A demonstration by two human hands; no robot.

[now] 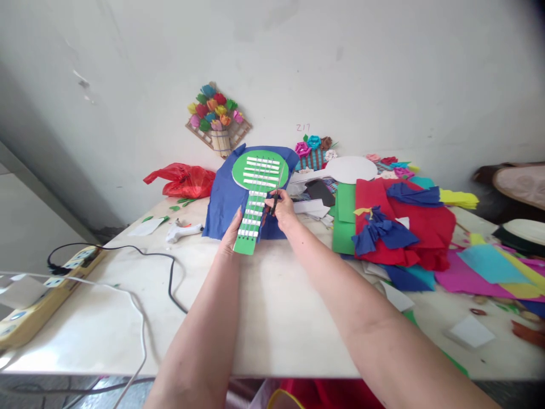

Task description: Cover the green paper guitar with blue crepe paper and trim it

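A green card cutout (244, 245) shaped like a small guitar, with white strips across it and dark strings running lengthwise, is held tilted up over the table. My left hand (231, 232) is closed on the lower left edge of its neck, thumb on top. Behind the cutout spreads a wrinkled sheet of blue paper (224, 196) with uneven edges. Black-handled scissors (275, 200) are in my closed right hand (283, 209), blades pointing up beside the round green body. Whether the blades touch the blue paper I cannot tell.
A white glue gun (183, 231), a red plastic bag (189, 180) and a power strip (46, 289) with cables lie left. On the right are heaped red paper (430, 233), green card (344, 227) and a white oval (351, 169). Paper flowers (213, 108) hang on the wall.
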